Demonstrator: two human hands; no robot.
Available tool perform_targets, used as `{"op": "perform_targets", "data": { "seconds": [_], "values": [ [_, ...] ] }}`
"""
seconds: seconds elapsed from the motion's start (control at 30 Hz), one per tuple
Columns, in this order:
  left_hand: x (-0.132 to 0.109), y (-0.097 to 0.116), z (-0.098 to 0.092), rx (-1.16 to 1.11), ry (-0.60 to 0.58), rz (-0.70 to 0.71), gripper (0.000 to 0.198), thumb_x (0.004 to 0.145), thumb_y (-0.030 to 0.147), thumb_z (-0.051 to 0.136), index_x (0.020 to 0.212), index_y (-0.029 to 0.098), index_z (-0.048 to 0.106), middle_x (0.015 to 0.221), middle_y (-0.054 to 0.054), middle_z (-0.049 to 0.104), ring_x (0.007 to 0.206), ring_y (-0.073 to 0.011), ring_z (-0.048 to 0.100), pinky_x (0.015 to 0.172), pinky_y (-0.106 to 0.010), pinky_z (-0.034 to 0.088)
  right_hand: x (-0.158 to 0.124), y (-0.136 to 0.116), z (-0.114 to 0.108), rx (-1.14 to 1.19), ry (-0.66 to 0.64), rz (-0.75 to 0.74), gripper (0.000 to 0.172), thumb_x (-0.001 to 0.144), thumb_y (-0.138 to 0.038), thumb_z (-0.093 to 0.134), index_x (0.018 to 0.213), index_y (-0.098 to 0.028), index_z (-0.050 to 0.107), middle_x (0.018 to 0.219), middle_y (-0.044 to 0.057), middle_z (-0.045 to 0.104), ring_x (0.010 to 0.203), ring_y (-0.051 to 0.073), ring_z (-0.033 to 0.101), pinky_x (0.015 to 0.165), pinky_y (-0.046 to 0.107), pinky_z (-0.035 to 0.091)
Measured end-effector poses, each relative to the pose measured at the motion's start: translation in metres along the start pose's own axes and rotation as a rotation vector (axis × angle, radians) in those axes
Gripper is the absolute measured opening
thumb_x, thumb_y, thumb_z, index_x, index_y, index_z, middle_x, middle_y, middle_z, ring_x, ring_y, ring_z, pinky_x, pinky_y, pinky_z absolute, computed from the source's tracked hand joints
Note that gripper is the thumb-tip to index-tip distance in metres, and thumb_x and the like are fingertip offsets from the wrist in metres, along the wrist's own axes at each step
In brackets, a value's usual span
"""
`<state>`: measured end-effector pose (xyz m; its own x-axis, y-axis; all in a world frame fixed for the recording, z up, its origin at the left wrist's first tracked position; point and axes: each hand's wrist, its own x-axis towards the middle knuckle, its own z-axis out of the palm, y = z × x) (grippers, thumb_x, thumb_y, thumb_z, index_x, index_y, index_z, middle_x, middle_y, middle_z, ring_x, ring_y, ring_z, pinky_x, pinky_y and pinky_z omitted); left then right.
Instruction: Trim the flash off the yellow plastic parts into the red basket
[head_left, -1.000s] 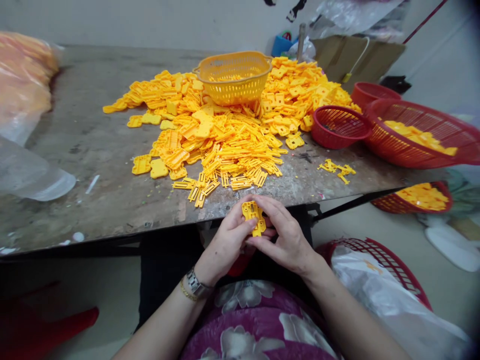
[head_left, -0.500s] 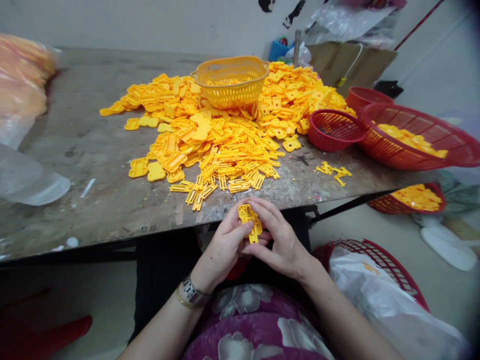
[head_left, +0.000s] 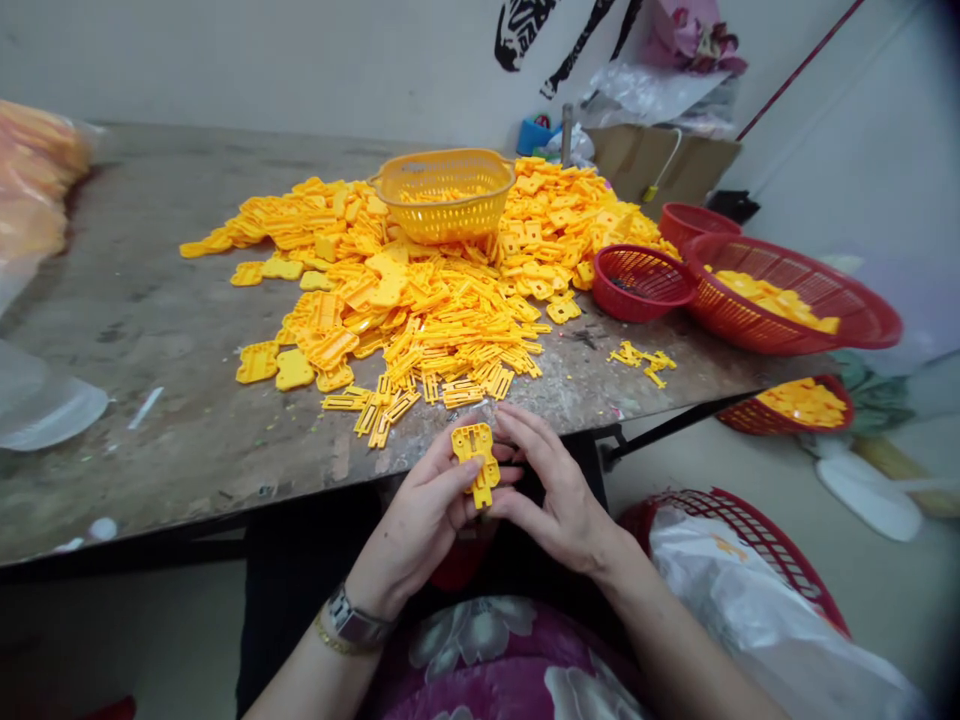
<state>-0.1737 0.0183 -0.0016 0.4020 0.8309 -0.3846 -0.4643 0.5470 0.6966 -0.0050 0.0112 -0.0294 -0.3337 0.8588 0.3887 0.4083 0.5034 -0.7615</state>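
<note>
Yellow part [head_left: 486,466] is held near a stained tabletop [head_left: 187,330], pale wall [head_left: 300,75] behind.

Silver-toned link watch [head_left: 358,622] on the left wrist [head_left: 379,588], gold-coloured bracelet [head_left: 332,638] right beside it! And below, purple top [head_left: 491,660] splashed with big pale-grey flowers, dark legwear [head_left: 274,590] alongside!

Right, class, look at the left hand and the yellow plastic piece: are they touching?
Touching. The head view shows the left hand with its thumb lying across the yellow plastic piece.
</note>
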Motion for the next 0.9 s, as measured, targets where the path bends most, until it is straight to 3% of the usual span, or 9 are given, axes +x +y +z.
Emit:
{"op": "perform_targets", "data": {
  "seconds": [0.17, 0.37, 0.57, 0.7, 0.9],
  "values": [
    [0.0, 0.006, -0.003, 0.022, 0.048, 0.052, 0.055, 0.083, 0.014, 0.059, 0.135, 0.02, 0.041, 0.11, -0.012, 0.068, 0.094, -0.0227, 0.069, 0.083, -0.034, 0.056, 0.007, 0.009, -0.011, -0.016, 0.177, 0.103, 0.041, 0.088, -0.022, 0.054, 0.128, -0.026, 0.051, 0.132, 0.009, 0.052, 0.112, 0.02, 0.056, 0.087, 0.035, 0.052],
    [0.002, 0.013, -0.006, 0.112, 0.12, 0.104, 0.049, 0.084, 0.015, 0.058, 0.131, 0.018, 0.042, 0.111, -0.014, 0.067, 0.097, -0.0259, 0.068, 0.083, -0.039, 0.057, 0.024, 0.03, -0.035, -0.147, 0.274, 0.139, 0.024, 0.088, -0.022, 0.052, 0.11, -0.022, 0.063, 0.106, 0.006, 0.066, 0.092, 0.017, 0.062, 0.072, 0.029, 0.051],
    [0.005, 0.015, -0.006, 0.114, 0.162, 0.117, 0.049, 0.082, 0.013, 0.06, 0.128, 0.018, 0.044, 0.109, -0.013, 0.068, 0.094, -0.0256, 0.069, 0.079, -0.036, 0.058, 0.052, 0.059, -0.068, -0.389, 0.34, 0.127, 0.021, 0.089, -0.026, 0.049, 0.102, -0.02, 0.065, 0.104, 0.006, 0.068, 0.096, 0.02, 0.063, 0.084, 0.035, 0.05],
    [0.006, 0.016, -0.004, 0.096, 0.184, 0.111, 0.049, 0.081, 0.012, 0.06, 0.127, 0.018, 0.046, 0.109, -0.013, 0.069, 0.096, -0.0265, 0.069, 0.077, -0.037, 0.059, 0.077, 0.082, -0.088, -0.634, 0.274, 0.188, 0.026, 0.09, -0.028, 0.047, 0.109, -0.018, 0.063, 0.109, 0.007, 0.067, 0.103, 0.02, 0.06, 0.092, 0.033, 0.046],
    [0.007, 0.016, -0.008, 0.068, 0.192, 0.055, 0.054, 0.079, 0.01, 0.063, 0.129, 0.018, 0.045, 0.108, -0.013, 0.07, 0.1, -0.0281, 0.067, 0.079, -0.038, 0.059, 0.106, 0.114, -0.105, -0.762, 0.23, 0.287, 0.033, 0.087, -0.026, 0.051, 0.115, -0.012, 0.061, 0.116, 0.013, 0.063, 0.108, 0.024, 0.057, 0.096, 0.036, 0.043]
  ]
}}
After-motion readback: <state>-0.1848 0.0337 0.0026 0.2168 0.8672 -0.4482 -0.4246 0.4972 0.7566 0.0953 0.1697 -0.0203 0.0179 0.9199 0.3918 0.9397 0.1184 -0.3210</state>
